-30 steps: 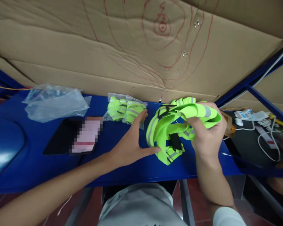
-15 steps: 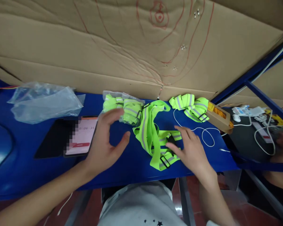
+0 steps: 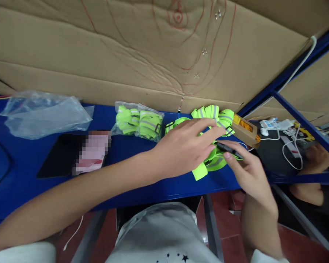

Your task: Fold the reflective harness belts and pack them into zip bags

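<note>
On the blue tabletop (image 3: 142, 160), right of its middle and near the front edge, lies a loose neon-yellow reflective strap (image 3: 205, 168), largely covered by the person's two hands. The left hand (image 3: 185, 148) reaches across from the left and lies over the strap with its fingers bent down onto it. Whether its grip is clenched on the webbing or only resting there cannot be told, since the hand hides its own fingertips. The right hand (image 3: 248, 173) comes in from the right with its grip pinched on a black buckle (image 3: 227, 147) at the strap's right end, the thumb beneath it. Just behind the left hand's fingers sits a folded strap bundle (image 3: 215, 112), touching a small cardboard box (image 3: 245, 130) on its right. Further left, a bagged strap bundle (image 3: 138, 122) rests near the back edge, and a phone (image 3: 60, 155) lies flat in front of some clear plastic bags (image 3: 44, 115). A large cardboard sheet (image 3: 98, 54) with red pen lines stands behind everything. Beyond the blue frame at far right, another person's hand (image 3: 316, 157) rests near white cables (image 3: 289, 146).
</note>
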`<action>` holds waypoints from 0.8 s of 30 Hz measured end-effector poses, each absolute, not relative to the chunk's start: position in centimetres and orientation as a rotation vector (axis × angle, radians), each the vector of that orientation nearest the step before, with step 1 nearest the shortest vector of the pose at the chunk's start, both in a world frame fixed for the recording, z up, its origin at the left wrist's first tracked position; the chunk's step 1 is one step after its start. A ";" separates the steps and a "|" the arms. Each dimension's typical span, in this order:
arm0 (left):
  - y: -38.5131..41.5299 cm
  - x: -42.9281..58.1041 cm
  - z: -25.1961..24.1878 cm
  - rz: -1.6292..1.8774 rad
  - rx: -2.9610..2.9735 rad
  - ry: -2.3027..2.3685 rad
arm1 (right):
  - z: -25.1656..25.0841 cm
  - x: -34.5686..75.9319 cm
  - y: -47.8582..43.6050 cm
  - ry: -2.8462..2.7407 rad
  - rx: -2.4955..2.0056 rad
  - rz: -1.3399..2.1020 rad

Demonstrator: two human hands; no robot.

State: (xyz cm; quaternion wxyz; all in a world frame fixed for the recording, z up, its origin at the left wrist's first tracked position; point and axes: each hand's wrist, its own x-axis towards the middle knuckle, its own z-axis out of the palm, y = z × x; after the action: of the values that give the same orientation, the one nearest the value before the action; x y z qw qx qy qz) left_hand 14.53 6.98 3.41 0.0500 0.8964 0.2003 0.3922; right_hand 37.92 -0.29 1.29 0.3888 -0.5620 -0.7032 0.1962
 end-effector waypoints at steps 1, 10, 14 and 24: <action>6.8 14.7 4.4 1.165 2.735 0.619 | 2.3 37.7 -0.1 -1.800 -1.387 0.489; 6.2 13.7 6.7 0.985 2.390 0.797 | 6.8 34.8 2.6 -2.020 -1.222 0.323; 7.4 12.4 5.4 0.892 2.142 0.860 | 5.3 34.9 3.6 -2.196 -1.274 0.410; 10.2 12.3 1.0 0.922 2.453 1.041 | -0.4 33.6 8.2 -1.951 -1.385 0.878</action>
State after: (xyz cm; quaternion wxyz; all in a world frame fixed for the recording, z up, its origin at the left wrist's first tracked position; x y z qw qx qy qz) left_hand 12.26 10.17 0.95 0.1603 0.8587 0.3644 0.3227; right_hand 33.62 8.18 -0.42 0.2919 -0.5198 -0.7321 0.3295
